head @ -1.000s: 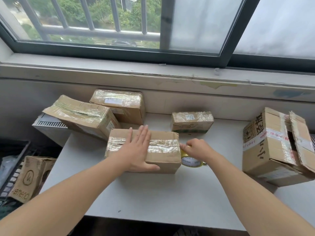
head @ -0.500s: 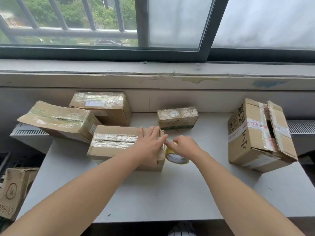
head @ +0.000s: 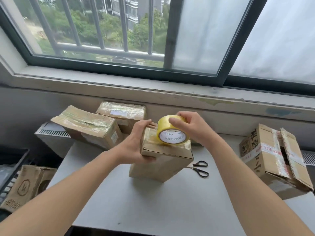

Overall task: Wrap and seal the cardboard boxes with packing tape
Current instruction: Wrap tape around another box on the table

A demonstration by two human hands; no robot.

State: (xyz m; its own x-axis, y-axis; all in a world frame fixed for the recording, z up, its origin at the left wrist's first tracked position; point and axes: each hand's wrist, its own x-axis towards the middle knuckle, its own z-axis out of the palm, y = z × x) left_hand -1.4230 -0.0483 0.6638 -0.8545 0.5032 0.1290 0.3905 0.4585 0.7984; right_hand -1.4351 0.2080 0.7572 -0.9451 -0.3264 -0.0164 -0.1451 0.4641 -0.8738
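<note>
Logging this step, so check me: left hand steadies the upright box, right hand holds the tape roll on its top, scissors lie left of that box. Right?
Not quite: the head view shows the scissors lying right of the box, not left. The rest holds: the left hand steadies the upright box and the right hand holds the tape roll on its top.

Shows yellow on the tape roll (head: 163, 126) with a white, black-lettered core, plain brown on the held box (head: 162, 162), black on the handles of the scissors (head: 196, 167) at four o'clock, pale grey on the table (head: 153, 201).
</note>
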